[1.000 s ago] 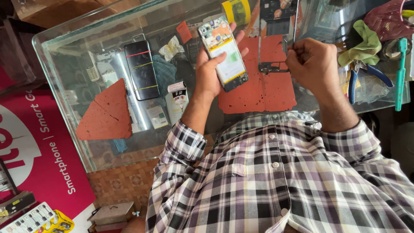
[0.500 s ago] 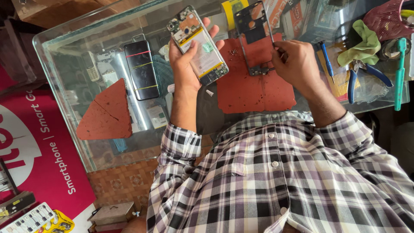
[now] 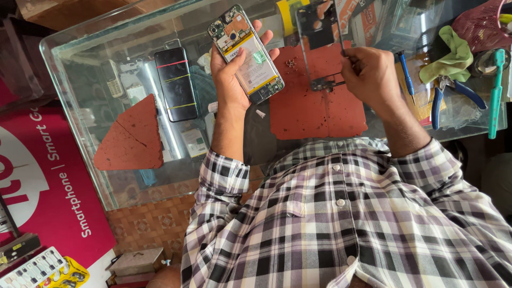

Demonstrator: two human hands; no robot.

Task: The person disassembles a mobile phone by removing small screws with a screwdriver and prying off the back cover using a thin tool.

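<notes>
Since the earlier frames, both hands have drifted up and leftward across the glass counter, and the opened phone has tilted so its bared inside faces the camera more squarely.

Head view, the only one, looking down over a checked shirt (image 3: 341,224): the left hand (image 3: 230,74) is raised above the glass counter (image 3: 80,85), fingers curled around the back and edges of an opened phone (image 3: 246,53). Its rear cover is off, showing a pale battery with yellow bands and a small circuit board at the top end. The grip leaves that inside uncovered, likely so it can be looked over.

To the right, the right hand (image 3: 370,74) is closed in a pinch on the edge of a clear back cover (image 3: 319,45), holding it upright over a red mat (image 3: 320,106). A small heap of screws (image 3: 291,63) lies on the mat, where they will not roll off the glass.

Further right lie a blue screwdriver (image 3: 404,74), blue-handled pliers (image 3: 453,93), a green cloth (image 3: 453,56) and a teal tool (image 3: 496,90), all within reach of the right hand. Left of the phone, a dark phone with rubber bands (image 3: 176,82) lies flat, near a torn red mat piece (image 3: 130,136).
</notes>
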